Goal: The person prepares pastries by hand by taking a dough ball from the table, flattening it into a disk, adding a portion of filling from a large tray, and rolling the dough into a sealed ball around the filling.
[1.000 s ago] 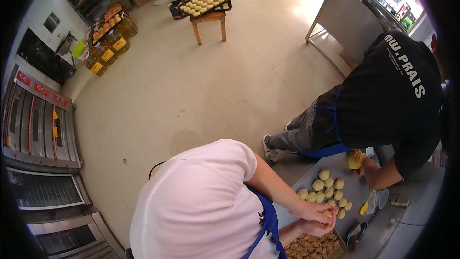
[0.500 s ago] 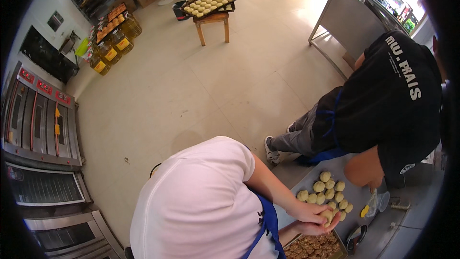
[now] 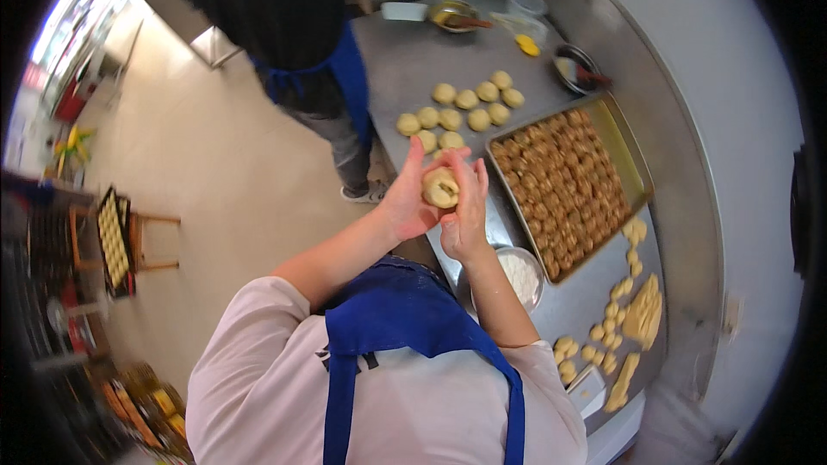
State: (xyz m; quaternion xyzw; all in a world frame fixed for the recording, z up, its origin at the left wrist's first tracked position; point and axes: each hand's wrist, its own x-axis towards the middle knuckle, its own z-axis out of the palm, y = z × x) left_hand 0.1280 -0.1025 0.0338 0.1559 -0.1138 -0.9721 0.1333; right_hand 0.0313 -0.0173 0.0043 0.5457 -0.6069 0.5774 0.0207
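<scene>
Over the near edge of the metal table, my left hand [image 3: 407, 200] and my right hand [image 3: 466, 213] are closed together round a ball of pale dough [image 3: 442, 189]. An open, folded seam shows on top of the ball, with something darker inside it. The left palm cups one side, while the right fingers bend over the other. Just beyond my hands lie several smooth dough balls [image 3: 450, 119], partly hidden by my fingers. To their right stands a metal tray [image 3: 639, 168] with rows of brown filling balls [image 3: 560, 194].
A bowl of white flour [image 3: 521, 277] stands by my right forearm. Small dough pieces [image 3: 613, 314], a dough slab [image 3: 643, 314] and a white scale [image 3: 588, 392] lie at the right. Farther off are a dark bowl [image 3: 576, 67], a yellow-filled bowl [image 3: 451, 15] and a person in black [image 3: 267, 9].
The whole view has swung round, bringing the table and tray to the right. The dough ball is still in both hands, and its folded opening now shows.
</scene>
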